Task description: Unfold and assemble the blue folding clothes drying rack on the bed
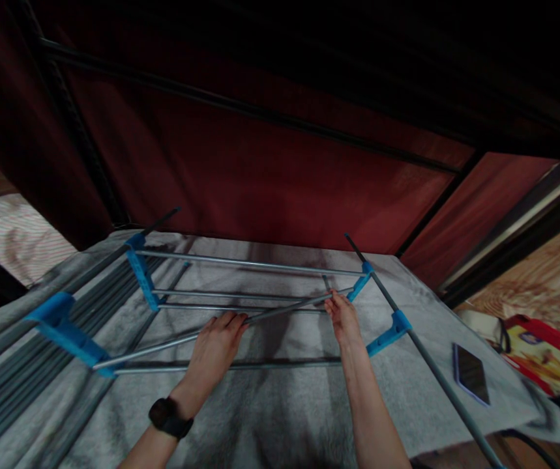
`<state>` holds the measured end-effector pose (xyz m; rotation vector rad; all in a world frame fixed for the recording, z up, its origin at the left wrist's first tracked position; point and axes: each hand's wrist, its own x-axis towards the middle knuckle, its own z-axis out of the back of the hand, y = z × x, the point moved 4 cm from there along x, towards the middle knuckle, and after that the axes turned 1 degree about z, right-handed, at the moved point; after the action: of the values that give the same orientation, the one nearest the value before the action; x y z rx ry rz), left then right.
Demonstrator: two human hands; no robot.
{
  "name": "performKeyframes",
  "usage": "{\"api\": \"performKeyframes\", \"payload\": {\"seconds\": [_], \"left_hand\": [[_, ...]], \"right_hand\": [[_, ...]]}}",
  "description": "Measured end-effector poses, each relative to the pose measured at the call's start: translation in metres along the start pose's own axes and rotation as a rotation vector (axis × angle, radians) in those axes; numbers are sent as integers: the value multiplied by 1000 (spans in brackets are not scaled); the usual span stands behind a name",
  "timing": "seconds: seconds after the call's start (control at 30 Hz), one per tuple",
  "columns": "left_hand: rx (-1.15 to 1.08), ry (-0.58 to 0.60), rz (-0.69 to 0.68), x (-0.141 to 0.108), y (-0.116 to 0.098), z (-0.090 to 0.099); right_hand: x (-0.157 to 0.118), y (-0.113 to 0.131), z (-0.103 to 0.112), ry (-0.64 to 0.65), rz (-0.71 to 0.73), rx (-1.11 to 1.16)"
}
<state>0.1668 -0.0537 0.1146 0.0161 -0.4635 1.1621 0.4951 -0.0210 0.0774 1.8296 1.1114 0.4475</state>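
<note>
Head view, centre of the frame: the left hand [218, 340] curls closed over a slanting metal rod [284, 309], while the right hand [343, 316] pinches it farther right. Its left end meets the lower-left blue bracket [72, 335]; forcing the rod sideways at this skew could pop that end loose.

Left hand [218, 342] hides part of slanted rod [284, 309]. Grey poles [23, 374] are cut by left edge. Print on red box [548, 352] too blurred for reading.
</note>
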Motion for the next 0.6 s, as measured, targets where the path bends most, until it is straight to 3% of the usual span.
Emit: {"api": "performKeyframes", "payload": {"seconds": [0.6], "left_hand": [[-24, -44, -22, 32, 10, 1]], "right_hand": [[2, 9, -2, -3, -25, -28]]}}
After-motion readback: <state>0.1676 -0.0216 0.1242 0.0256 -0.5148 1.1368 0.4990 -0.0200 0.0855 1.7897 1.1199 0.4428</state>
